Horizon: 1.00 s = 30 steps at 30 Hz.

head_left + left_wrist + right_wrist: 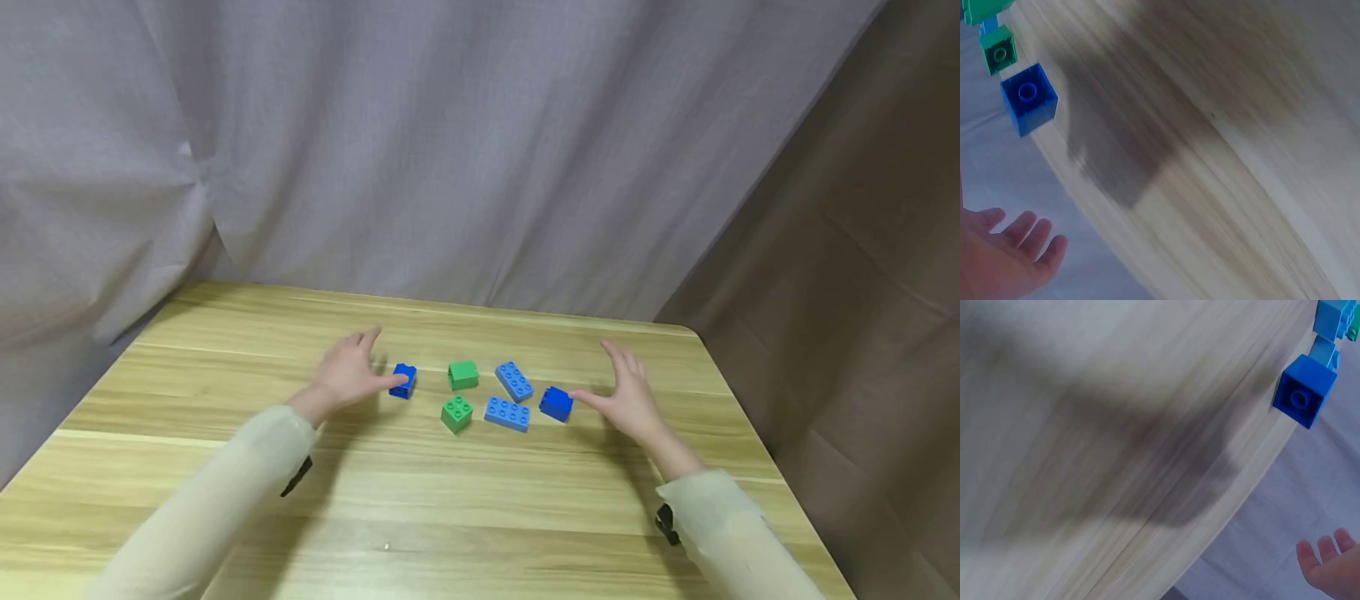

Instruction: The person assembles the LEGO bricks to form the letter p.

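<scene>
Several toy building blocks lie in a loose group on the wooden table. My left hand (348, 372) is spread beside a dark blue block (402, 381), its thumb overlapping the block in the head view; the left wrist view shows that block (1029, 99) apart from the fingers. On the other side, my right hand (626, 398) is spread next to a second dark blue block (556, 404), also seen lying on its side in the right wrist view (1305, 391). Between the hands are a green block on its side (462, 375), an upright green block (457, 414) and two lighter blue long blocks (513, 381).
The wooden table (420, 500) has its far edge against a grey curtain (420, 150). A brown curtain (847, 333) hangs along the right side. A tiny pale speck (387, 547) lies near the front of the table.
</scene>
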Motion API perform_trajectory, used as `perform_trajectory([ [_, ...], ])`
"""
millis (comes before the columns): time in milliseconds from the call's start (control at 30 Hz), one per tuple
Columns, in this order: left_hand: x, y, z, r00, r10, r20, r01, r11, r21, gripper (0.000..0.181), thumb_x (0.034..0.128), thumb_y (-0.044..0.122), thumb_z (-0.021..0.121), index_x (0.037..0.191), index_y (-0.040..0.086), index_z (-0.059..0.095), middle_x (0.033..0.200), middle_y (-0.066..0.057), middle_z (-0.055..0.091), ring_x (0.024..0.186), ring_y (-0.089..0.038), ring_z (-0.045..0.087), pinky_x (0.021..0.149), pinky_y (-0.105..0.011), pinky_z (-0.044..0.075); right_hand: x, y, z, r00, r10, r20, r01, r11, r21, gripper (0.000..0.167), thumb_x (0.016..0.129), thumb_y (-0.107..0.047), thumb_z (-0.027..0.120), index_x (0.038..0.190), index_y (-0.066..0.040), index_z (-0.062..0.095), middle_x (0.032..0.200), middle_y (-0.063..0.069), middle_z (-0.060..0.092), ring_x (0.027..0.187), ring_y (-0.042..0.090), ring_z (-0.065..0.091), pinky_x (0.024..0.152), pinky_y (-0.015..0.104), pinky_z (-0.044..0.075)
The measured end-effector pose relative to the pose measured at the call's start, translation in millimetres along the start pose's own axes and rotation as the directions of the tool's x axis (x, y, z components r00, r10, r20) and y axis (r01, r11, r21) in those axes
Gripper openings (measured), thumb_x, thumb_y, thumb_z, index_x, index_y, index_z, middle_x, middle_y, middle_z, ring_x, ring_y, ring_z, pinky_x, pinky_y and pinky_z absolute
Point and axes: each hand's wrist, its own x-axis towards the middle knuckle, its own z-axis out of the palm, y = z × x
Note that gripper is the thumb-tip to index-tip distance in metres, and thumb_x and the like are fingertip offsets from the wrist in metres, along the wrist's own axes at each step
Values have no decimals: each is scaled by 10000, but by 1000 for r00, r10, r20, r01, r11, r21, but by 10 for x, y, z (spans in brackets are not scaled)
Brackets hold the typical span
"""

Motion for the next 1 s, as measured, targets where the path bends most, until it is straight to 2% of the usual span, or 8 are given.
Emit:
perform_trajectory([
  [233,76,131,101,995,-70,77,77,994,-80,957,781,552,657,1445,1,243,1422,-288,364,1269,-442,408,1021,-548,390,20,-59,97,999,-1,38,1,1000,2,984,726,-417,779,1459,-45,237,1484,243,263,1354,445,208,1058,651,242],
  [400,112,187,175,987,-103,125,117,988,-104,955,798,521,652,1434,-46,221,1293,-251,520,1126,-362,555,938,-469,477,26,-88,142,999,-9,51,9,1000,-5,980,733,-405,776,1468,-61,227,1475,248,271,1347,433,223,1042,647,279],
  [533,121,217,227,984,-120,133,136,983,-123,944,799,493,668,1424,-51,217,1218,-201,588,1045,-310,608,897,-426,501,23,-111,165,998,-16,56,17,1000,-19,984,736,-376,780,1475,-63,210,1469,261,269,1342,440,229,1032,651,291],
  [767,101,274,277,979,-143,147,164,977,-137,880,824,393,681,1410,-70,217,1188,-251,594,991,-328,634,848,-417,536,-30,-94,199,997,-15,77,17,999,-30,993,742,-380,774,1485,-86,185,1475,261,253,1344,440,224,1022,657,300],
  [867,107,279,288,983,-127,132,144,981,-132,664,826,309,676,1272,-102,406,1072,-235,633,920,-294,637,823,-400,541,-46,-70,208,997,-17,71,20,999,-40,991,742,-392,771,1484,-87,191,1465,264,269,1332,438,242,1011,655,316],
  [933,114,273,287,986,-117,120,132,982,-134,477,812,262,671,1101,-91,531,945,-182,651,822,-241,614,763,-358,540,-45,-57,211,998,-21,65,24,999,-47,988,740,-400,770,1482,-85,199,1456,265,282,1323,436,254,1006,651,326],
  [1000,122,259,284,987,-110,116,127,981,-147,320,796,236,669,918,-50,594,834,-126,639,736,-198,564,689,-313,515,-42,-56,210,998,-27,59,30,998,-49,989,739,-405,769,1480,-76,202,1447,268,295,1315,439,264,1002,650,330],
])
